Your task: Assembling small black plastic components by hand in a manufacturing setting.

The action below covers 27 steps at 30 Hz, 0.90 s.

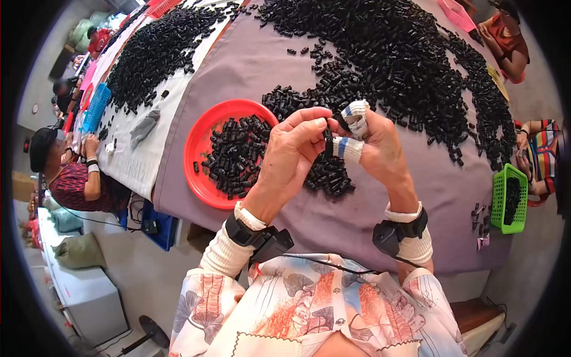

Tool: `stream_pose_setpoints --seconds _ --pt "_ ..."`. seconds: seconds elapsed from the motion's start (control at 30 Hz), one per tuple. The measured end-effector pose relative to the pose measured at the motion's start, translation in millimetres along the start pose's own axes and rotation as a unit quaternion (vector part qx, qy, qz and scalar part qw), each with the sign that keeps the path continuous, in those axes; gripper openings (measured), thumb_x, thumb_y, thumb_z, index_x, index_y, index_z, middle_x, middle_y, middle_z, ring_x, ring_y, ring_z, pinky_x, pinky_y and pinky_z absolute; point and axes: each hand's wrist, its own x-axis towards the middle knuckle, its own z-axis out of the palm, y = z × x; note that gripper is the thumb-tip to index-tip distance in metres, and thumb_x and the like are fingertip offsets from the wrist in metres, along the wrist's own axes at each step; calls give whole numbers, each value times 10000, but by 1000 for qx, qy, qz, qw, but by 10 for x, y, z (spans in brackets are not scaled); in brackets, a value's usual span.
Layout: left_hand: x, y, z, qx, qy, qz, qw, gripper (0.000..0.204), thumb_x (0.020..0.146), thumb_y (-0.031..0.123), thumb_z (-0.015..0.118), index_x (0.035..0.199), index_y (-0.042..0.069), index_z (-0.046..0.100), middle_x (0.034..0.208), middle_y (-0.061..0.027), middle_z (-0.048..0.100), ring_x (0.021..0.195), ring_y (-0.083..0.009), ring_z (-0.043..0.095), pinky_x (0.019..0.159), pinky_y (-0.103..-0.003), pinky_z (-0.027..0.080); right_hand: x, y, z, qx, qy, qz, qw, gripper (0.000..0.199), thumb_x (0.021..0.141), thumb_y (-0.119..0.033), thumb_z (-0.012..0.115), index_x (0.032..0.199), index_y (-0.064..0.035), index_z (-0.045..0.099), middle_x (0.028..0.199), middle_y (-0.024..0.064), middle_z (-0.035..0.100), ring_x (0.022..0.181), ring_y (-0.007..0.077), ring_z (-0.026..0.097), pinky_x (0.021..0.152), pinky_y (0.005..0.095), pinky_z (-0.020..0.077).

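In front of me, above the table, my hands are brought close together. My left hand point(289, 156) pinches a small black tubular piece point(328, 143) between thumb and fingers. My right hand point(383, 152) is closed at the same piece, with white, blue-striped cloth covers point(348, 149) on its thumb and finger; its fingertips are partly hidden. Left of my hands, a round red tray point(194, 172) holds many like black pieces point(234, 156). A small heap of black pieces point(330, 178) lies beneath my hands, joined to the large pile point(380, 53) beyond.
A mauve cloth point(208, 77) covers the table. At the right edge stands a green basket point(501, 225) with black pieces. Another pile point(151, 56), a blue basket point(97, 107) and a grey glove point(144, 128) are on the left table. Co-workers sit at left and right.
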Motion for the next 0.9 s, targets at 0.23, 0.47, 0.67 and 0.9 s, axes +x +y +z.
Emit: stream_pose_setpoints --seconds 0.23,0.47,0.67,0.9 --pt "22 -34 -25 -28 -9 -7 1000 253 845 33 578 1095 -3 567 942 -65 633 793 -84 573 707 -206 455 43 57 19 56 21 -27 998 258 690 -123 742 834 -1 566 681 22 593 604 56 498 546 233 435" --pt "39 -50 -106 -73 -42 -23 996 273 844 6 568 1117 2 557 989 -90 625 849 -124 596 751 -241 483 76 90 -31 -13 -32 -2 999 297 661 -194 760 816 -17 579 648 25 567 580 73 489 528 245 417" --pt "7 -45 -104 -115 -71 -16 991 267 848 -6 553 1115 -5 555 995 -104 622 876 -154 604 750 -268 495 99 -24 -52 -25 -91 21 995 333 655 -259 751 801 -17 574 635 20 543 572 94 488 526 261 413" --pt "32 -72 -126 -100 -48 -42 993 268 846 -9 554 1114 -7 555 987 -96 625 878 -143 605 753 -257 496 110 63 -55 -30 -96 35 994 384 653 -313 742 791 -5 560 633 50 537 557 121 484 514 286 398"
